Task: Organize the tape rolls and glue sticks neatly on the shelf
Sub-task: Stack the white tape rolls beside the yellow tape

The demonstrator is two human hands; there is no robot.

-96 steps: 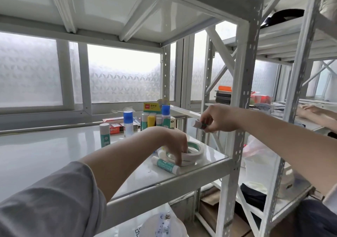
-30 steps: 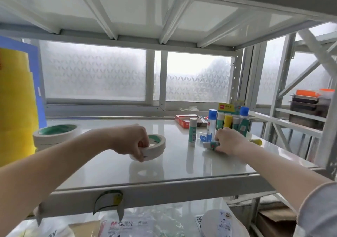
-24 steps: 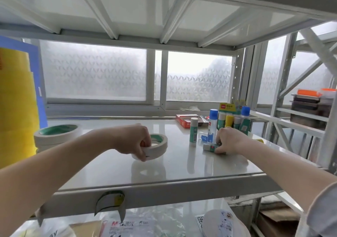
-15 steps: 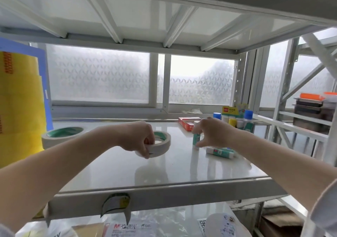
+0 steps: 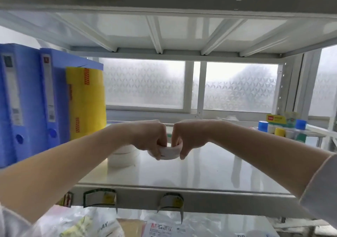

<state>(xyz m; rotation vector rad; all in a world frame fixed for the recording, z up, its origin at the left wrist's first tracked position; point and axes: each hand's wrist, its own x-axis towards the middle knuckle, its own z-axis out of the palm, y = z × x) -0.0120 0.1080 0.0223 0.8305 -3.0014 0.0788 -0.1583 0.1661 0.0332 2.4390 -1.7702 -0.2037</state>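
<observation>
Both of my hands hold one white tape roll (image 5: 169,152) just above the middle of the white shelf (image 5: 200,171). My left hand (image 5: 151,138) grips its left side with curled fingers, and my right hand (image 5: 187,138) grips its right side. Another white tape roll (image 5: 125,150) lies on the shelf just left of them, partly hidden behind my left forearm. Several glue sticks (image 5: 280,130) with blue and yellow caps stand upright at the far right of the shelf.
Two blue binders (image 5: 31,101) and a tall stack of yellow tape rolls (image 5: 85,101) stand at the shelf's left end. A yellow box (image 5: 275,118) stands behind the glue sticks. Plastic-wrapped goods (image 5: 156,226) fill the shelf below. Another shelf board hangs close overhead.
My right hand left the glue sticks and joined my left hand on the tape roll. The roll has moved left, toward the other roll. The view shifted left, bringing the binders in.
</observation>
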